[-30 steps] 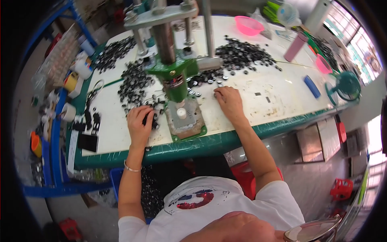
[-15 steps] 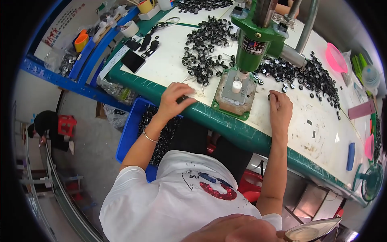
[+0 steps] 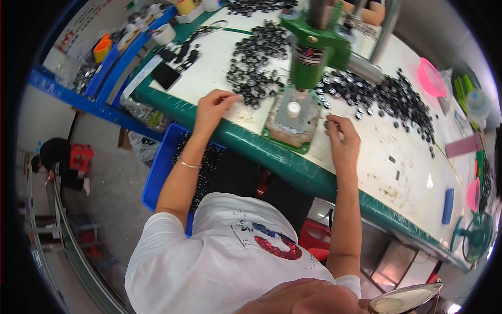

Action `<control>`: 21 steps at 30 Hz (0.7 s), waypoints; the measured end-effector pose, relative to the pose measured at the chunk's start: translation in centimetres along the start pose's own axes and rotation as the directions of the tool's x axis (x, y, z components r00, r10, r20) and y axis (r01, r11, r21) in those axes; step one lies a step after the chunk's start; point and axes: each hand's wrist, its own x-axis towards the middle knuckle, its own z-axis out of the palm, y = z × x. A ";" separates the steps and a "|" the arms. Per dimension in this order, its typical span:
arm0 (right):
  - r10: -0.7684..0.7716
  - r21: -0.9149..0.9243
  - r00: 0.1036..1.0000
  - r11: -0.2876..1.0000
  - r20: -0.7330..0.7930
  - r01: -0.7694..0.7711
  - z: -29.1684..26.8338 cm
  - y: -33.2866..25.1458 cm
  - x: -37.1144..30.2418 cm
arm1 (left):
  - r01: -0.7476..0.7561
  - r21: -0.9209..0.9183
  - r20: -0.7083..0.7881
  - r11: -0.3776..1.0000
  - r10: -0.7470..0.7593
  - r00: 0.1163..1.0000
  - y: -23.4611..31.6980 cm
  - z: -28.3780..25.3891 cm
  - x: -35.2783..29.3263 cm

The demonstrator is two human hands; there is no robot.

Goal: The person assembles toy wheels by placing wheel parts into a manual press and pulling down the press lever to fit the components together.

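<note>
My left hand (image 3: 213, 109) is over the table's near edge, its fingers reaching out beside a pile of black wheels on thin metal pins (image 3: 253, 70); I see nothing in its grasp. Between my hands stands a green hand press (image 3: 308, 52). A round white holder (image 3: 294, 109) sits on its base plate (image 3: 285, 130), right under the ram. To the right of the base, my right hand (image 3: 344, 144) pinches a small black wheel (image 3: 327, 124) at its fingertips. Loose black wheels with silvery centres (image 3: 361, 94) spread behind that hand.
A blue bin (image 3: 161, 175) of black parts is below the table at my left. The table's green padded edge (image 3: 246, 137) runs in front of me. Pink baskets (image 3: 432, 77), a blue bar (image 3: 447, 206) and a green fan (image 3: 477, 235) are at right. Another person's arm (image 3: 370, 14) shows beyond the press.
My left hand has moved toward the pile of pinned wheels, its fingers less curled. My right hand keeps its wheel beside the press. The whole view has shifted slightly.
</note>
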 end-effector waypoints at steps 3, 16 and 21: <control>0.178 0.156 0.981 0.970 0.081 -0.189 0.3 -0.8 0.3 | 0.048 -0.037 -0.038 0.998 -0.049 0.998 -0.1 -1.4 0.0; 0.043 0.121 0.999 0.992 0.026 -0.046 5.8 -3.9 2.0 | 0.350 -0.501 0.380 0.792 -0.162 0.911 -0.2 -3.8 2.0; 0.046 -0.039 0.999 0.998 -0.010 -0.047 6.9 -4.8 1.8 | 0.311 -0.550 0.292 0.775 -0.171 0.941 -1.2 -4.1 1.8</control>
